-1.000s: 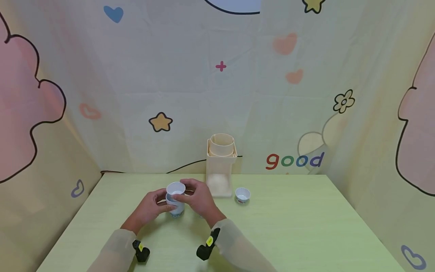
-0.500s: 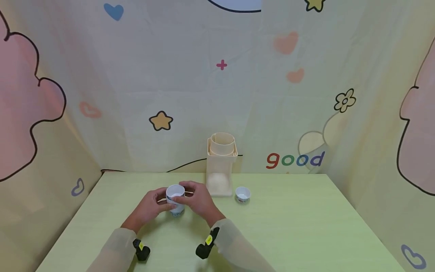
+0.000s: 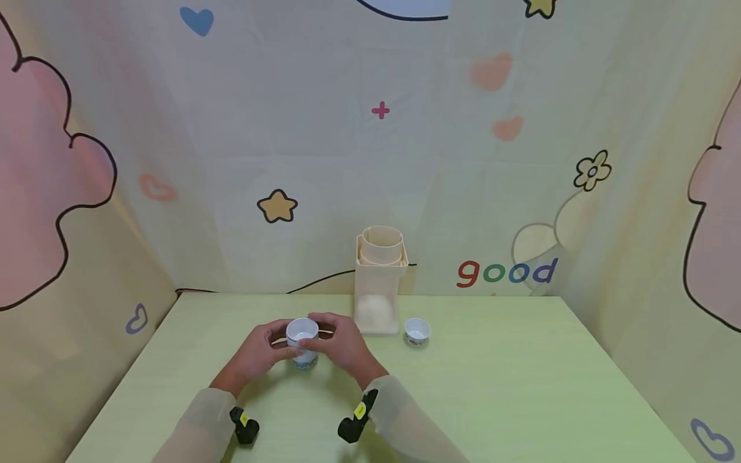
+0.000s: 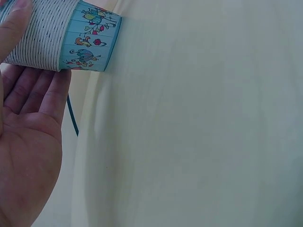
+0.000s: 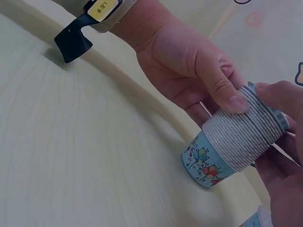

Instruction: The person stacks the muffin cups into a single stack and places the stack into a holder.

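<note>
A stack of nested paper cups point(image 3: 303, 344), light blue with printed birds and flowers, is held upright between both hands over the table. My left hand point(image 3: 258, 352) grips the stack from the left, thumb in front; the left wrist view shows the printed paper cup point(image 4: 90, 40) at its bottom end. My right hand point(image 3: 343, 344) pinches the top rim from the right, its thumb point(image 5: 279, 93) on the upper cups in the right wrist view. The stack's far side is partly hidden by fingers.
Behind the hands stands a beige plastic stand point(image 3: 376, 296) with a round tube on top. A single paper cup point(image 3: 417, 332) is on the table point(image 3: 509, 386) right of it. Printed cloth point(image 3: 324, 128) hangs behind the table. In the right wrist view, part of a blue cup point(image 5: 258, 220) shows at the bottom.
The top cup, raised above the stack in my right hand a second ago, has gone down into the stack. My left hand keeps its grip. The view has shifted slightly.
</note>
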A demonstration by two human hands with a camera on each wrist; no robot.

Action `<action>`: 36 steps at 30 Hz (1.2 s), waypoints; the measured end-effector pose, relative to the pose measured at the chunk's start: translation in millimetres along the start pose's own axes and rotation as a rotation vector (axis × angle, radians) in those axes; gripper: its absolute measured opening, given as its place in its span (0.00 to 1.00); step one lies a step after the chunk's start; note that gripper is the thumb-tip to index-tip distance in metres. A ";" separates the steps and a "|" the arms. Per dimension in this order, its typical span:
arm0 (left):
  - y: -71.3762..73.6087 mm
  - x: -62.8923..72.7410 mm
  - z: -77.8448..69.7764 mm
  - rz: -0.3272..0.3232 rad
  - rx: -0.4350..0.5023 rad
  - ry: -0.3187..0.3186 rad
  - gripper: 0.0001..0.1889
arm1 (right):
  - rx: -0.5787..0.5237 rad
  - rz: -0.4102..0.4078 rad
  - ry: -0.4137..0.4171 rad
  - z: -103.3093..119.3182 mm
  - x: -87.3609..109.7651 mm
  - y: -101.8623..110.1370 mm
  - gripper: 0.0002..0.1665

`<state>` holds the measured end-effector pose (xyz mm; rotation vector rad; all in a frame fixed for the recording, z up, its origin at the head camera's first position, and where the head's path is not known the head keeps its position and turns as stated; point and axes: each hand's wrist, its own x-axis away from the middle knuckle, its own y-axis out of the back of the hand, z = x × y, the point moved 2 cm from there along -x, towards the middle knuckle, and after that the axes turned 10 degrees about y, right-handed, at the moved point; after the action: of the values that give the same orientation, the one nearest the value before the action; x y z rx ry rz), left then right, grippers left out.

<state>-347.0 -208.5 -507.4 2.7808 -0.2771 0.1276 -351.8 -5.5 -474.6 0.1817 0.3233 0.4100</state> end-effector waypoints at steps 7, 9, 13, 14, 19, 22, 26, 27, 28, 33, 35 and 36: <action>2.3 3.7 3.9 -0.004 0.001 -0.001 0.35 | 0.006 0.007 -0.001 -8.0 -1.5 -6.6 0.32; 2.4 4.4 4.3 -0.002 0.001 -0.011 0.35 | 0.009 0.004 -0.002 -8.4 -0.8 -7.2 0.32; 1.9 4.7 4.0 -0.001 0.001 -0.018 0.35 | 0.021 0.001 0.000 -9.0 -0.1 -7.1 0.32; 1.8 4.6 3.8 -0.003 0.000 -0.018 0.35 | 0.025 0.001 0.001 -9.3 -0.1 -6.9 0.32; 0.9 2.9 3.0 -0.005 -0.010 -0.012 0.35 | 0.034 -0.002 0.012 -9.8 -0.1 -5.1 0.33; -0.3 1.6 1.8 -0.008 -0.012 -0.005 0.35 | 0.033 -0.009 0.014 -9.2 0.1 -3.8 0.33; -1.4 1.8 -1.2 -0.012 -0.015 -0.007 0.34 | 0.038 -0.024 0.027 -9.8 0.3 -3.6 0.32; -1.5 2.1 -1.8 -0.012 -0.016 -0.012 0.34 | 0.044 -0.026 0.033 -9.9 0.6 -3.9 0.32; -1.4 2.4 -2.4 -0.010 -0.018 -0.017 0.34 | 0.045 -0.029 0.039 -9.9 1.1 -4.2 0.32; -1.7 2.7 -2.8 -0.013 -0.004 -0.013 0.34 | 0.039 -0.047 0.057 -10.9 4.4 -5.1 0.33; -1.9 2.1 -2.2 -0.011 0.000 -0.010 0.35 | 0.034 -0.056 0.062 -12.5 5.5 -5.0 0.33; -2.1 1.9 -1.9 -0.010 -0.002 -0.013 0.35 | 0.032 -0.060 0.066 -12.9 6.2 -4.9 0.33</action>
<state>-344.7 -206.2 -506.1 2.7810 -0.2668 0.1074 -349.1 -6.0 -489.5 0.1898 0.3997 0.3520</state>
